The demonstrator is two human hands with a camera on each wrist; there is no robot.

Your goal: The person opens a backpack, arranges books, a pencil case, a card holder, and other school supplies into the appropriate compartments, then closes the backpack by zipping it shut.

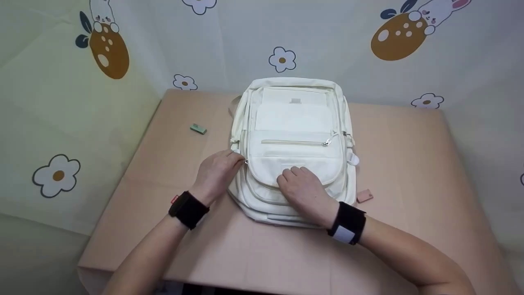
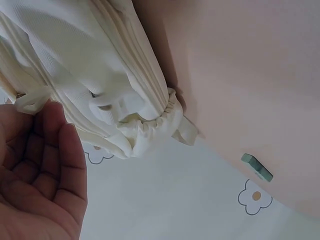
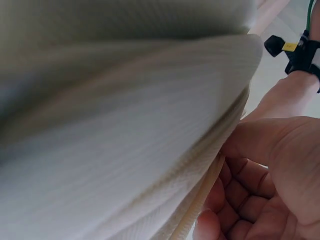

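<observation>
A cream-white backpack lies on the table with its front facing up. At its left side my left hand pinches a zipper's pale pull tab between thumb and fingertips. My right hand grips the lower front edge of the front pocket, with curled fingers. In the right wrist view, the thumb and fingers of that hand close on the fabric beside a zipper seam. A second zipper, with a metal pull, runs across the pocket's face.
A small green block lies on the table left of the backpack, and a small pink block lies at its right. A patterned cloth hangs behind the table and along both sides. Black bands circle both wrists.
</observation>
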